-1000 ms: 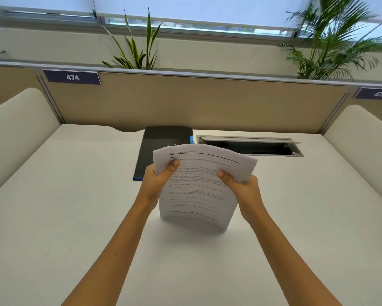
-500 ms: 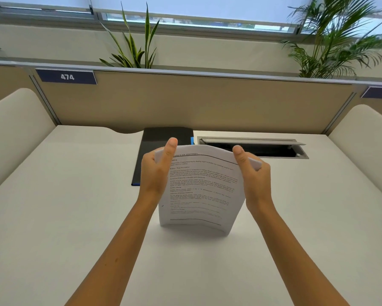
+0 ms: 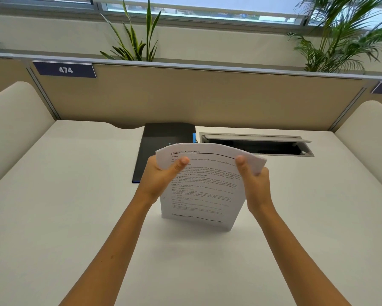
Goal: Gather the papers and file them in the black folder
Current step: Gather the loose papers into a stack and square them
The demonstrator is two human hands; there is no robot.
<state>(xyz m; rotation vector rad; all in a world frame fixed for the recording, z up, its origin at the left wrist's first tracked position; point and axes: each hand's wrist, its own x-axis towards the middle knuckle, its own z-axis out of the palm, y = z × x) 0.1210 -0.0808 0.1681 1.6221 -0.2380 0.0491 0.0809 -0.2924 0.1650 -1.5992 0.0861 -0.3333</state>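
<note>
A stack of printed white papers point(image 3: 204, 191) stands upright on its bottom edge on the white desk point(image 3: 75, 206), its top curling toward me. My left hand point(image 3: 161, 177) grips the stack's left side with the thumb on the front sheet. My right hand point(image 3: 255, 184) grips the right side the same way. The black folder point(image 3: 163, 142) lies shut and flat on the desk just behind the papers, to the left, and the papers and my left hand hide its near right corner.
An open cable tray point(image 3: 256, 144) with a raised grey lid is set into the desk behind the papers on the right. A tan partition point(image 3: 196, 98) closes the back, cream side panels point(image 3: 11, 124) flank the desk, and plants point(image 3: 132, 40) stand beyond.
Both thumbs, raised over the top edge half a second ago, have come back down onto the front sheet. The stack stays upright on the desk, its top bowed more toward me.
</note>
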